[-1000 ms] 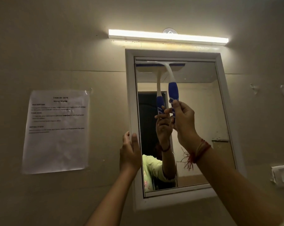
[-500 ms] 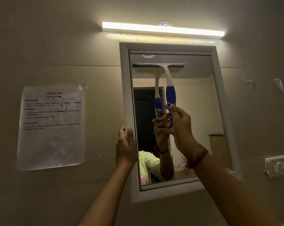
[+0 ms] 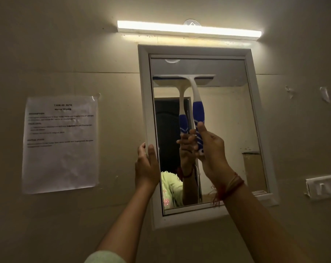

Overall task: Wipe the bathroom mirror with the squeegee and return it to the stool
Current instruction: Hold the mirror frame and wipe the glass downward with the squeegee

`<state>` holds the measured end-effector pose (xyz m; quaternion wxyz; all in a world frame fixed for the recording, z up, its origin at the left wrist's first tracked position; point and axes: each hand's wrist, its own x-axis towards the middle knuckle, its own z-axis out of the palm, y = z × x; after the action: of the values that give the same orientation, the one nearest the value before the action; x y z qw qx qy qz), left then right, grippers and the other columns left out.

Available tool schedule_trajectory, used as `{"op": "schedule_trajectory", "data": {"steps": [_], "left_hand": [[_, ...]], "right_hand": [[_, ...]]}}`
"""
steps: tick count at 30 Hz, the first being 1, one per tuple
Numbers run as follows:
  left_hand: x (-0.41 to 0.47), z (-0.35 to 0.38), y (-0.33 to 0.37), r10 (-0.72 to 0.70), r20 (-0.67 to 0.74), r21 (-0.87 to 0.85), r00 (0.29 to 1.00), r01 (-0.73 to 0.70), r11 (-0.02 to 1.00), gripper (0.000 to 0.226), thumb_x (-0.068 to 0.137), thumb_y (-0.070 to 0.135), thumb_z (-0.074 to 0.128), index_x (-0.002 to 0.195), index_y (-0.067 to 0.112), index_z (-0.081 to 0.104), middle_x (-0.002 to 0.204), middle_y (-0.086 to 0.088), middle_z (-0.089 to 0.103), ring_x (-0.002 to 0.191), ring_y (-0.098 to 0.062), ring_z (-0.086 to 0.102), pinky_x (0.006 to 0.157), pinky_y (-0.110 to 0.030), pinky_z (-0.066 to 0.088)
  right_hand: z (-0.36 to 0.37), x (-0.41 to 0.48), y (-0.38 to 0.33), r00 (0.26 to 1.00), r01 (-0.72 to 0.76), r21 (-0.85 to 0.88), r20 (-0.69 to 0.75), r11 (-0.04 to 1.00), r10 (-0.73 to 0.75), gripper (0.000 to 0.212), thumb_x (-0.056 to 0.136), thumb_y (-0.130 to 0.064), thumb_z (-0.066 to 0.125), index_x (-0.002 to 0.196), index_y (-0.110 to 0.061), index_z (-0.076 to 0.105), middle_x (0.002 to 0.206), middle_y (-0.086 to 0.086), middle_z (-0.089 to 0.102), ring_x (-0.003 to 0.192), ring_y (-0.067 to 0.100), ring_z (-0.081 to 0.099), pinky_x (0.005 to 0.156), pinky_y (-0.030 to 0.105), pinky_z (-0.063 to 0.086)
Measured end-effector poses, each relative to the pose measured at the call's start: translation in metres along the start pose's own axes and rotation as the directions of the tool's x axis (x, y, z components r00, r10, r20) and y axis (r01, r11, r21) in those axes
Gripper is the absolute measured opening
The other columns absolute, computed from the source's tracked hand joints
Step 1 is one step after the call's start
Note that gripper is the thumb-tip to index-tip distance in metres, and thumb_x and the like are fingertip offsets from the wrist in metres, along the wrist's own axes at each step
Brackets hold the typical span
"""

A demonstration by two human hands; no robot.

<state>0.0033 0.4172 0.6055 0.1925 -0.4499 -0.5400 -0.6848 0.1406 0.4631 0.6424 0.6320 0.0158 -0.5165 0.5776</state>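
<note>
A white-framed mirror (image 3: 235, 130) hangs on the beige wall. My right hand (image 3: 211, 149) grips the blue and white handle of the squeegee (image 3: 196, 95). Its white blade lies flat against the glass in the upper left part of the mirror, and its reflection shows just beside it. My left hand (image 3: 146, 166) holds the mirror's left frame edge at mid height, thumb on the front. The stool is out of view.
A lit tube light (image 3: 189, 30) runs above the mirror. A printed task sheet (image 3: 61, 144) is taped to the wall at left. A white switch plate (image 3: 324, 186) sits on the wall at right. Small tape scraps (image 3: 325, 94) stick on the upper right.
The squeegee blade has slid down the glass from the top edge, with my right hand lowering along with it. My left hand has stayed on the frame.
</note>
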Motion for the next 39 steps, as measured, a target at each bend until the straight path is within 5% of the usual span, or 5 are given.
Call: {"op": "schedule_trajectory", "data": {"steps": [10, 15, 24, 33, 39], "left_hand": [[0.000, -0.001, -0.002, 0.013, 0.038, -0.018, 0.999, -0.013, 1.000, 0.069, 0.085, 0.058, 0.019, 0.135, 0.012, 0.030, 0.124, -0.017, 0.055, 0.109, -0.027, 0.054, 0.092, -0.047, 0.046], [0.002, 0.000, -0.007, 0.015, 0.044, -0.008, 0.999, -0.015, 1.000, 0.063, 0.088, 0.054, 0.021, 0.134, 0.011, 0.031, 0.123, -0.017, 0.055, 0.109, -0.027, 0.054, 0.090, -0.045, 0.047], [0.003, 0.001, -0.009, 0.005, 0.048, -0.015, 0.999, -0.004, 1.000, 0.068, 0.086, 0.059, 0.019, 0.134, 0.013, 0.031, 0.117, -0.016, 0.059, 0.103, -0.027, 0.058, 0.086, -0.042, 0.049], [0.003, 0.003, -0.012, 0.002, 0.042, -0.004, 0.999, -0.002, 1.000, 0.068, 0.086, 0.059, 0.020, 0.135, 0.012, 0.028, 0.124, -0.016, 0.055, 0.108, -0.025, 0.055, 0.085, -0.036, 0.046], [0.004, 0.001, -0.009, 0.009, 0.040, -0.012, 0.999, -0.008, 1.000, 0.067, 0.086, 0.058, 0.020, 0.131, 0.010, 0.033, 0.115, -0.018, 0.059, 0.101, -0.029, 0.058, 0.086, -0.048, 0.050]], "right_hand": [[-0.027, -0.043, 0.013, 0.976, -0.214, -0.042, -0.042, 0.976, 0.212, 0.052, 0.068, -0.053, 0.067, 0.091, -0.006, 0.066, 0.098, 0.024, 0.071, 0.103, 0.047, 0.062, 0.098, 0.061, 0.043], [-0.017, -0.016, -0.007, 0.980, -0.155, -0.045, -0.130, 0.987, 0.148, 0.034, 0.078, -0.047, 0.064, 0.080, -0.013, 0.062, 0.051, -0.004, 0.066, 0.050, 0.011, 0.064, 0.061, 0.030, 0.058], [-0.029, -0.067, 0.046, 0.908, -0.406, 0.076, -0.081, 0.911, 0.412, 0.075, 0.063, -0.062, 0.065, 0.103, 0.001, 0.066, 0.062, 0.000, 0.060, 0.040, 0.004, 0.045, 0.036, 0.014, 0.034], [-0.013, -0.037, 0.009, 0.953, -0.300, 0.064, -0.025, 0.952, 0.302, 0.052, 0.085, -0.058, 0.049, 0.064, -0.012, 0.058, 0.040, -0.005, 0.050, 0.028, 0.005, 0.040, 0.029, 0.016, 0.033], [-0.033, -0.077, 0.045, 0.926, -0.360, 0.078, -0.092, 0.930, 0.366, 0.062, 0.064, -0.060, 0.058, 0.096, -0.007, 0.063, 0.049, -0.006, 0.053, 0.032, 0.003, 0.037, 0.029, 0.015, 0.028]]}}
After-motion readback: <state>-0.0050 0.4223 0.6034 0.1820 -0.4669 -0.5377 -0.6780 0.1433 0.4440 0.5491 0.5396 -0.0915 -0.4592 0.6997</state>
